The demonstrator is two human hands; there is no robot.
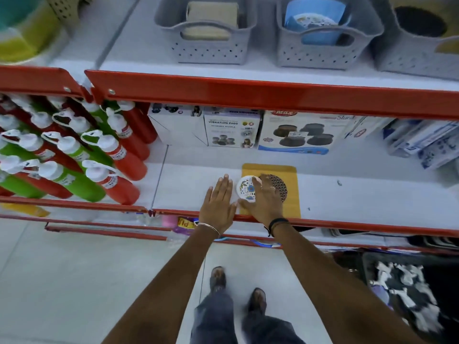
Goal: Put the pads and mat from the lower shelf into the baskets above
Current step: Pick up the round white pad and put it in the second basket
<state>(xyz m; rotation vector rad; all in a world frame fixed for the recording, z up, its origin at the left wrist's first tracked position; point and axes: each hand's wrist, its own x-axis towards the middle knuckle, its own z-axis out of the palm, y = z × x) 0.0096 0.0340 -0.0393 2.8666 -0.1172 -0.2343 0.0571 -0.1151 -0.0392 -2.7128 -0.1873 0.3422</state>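
On the lower shelf lies a yellow rectangular mat [290,175]. A small white round pad with a flower print [244,188] and a dark round lattice pad [279,186] rest on it. My right hand [263,199] lies over both pads, fingers spread, thumb at the white pad's near edge. My left hand [219,203] lies flat and open on the shelf just left of the white pad. Above stand three grey baskets: the left [206,49] with beige pads, the middle [320,55] with blue pads, the right [417,63] with a dark round pad and yellow mat.
Red shelf rails [273,98] run across the front of both shelves. Boxes of vibration pads [231,130] stand at the back of the lower shelf. Red and green bottles [74,155] fill the left bay. Blue-patterned packs [427,145] sit at the right.
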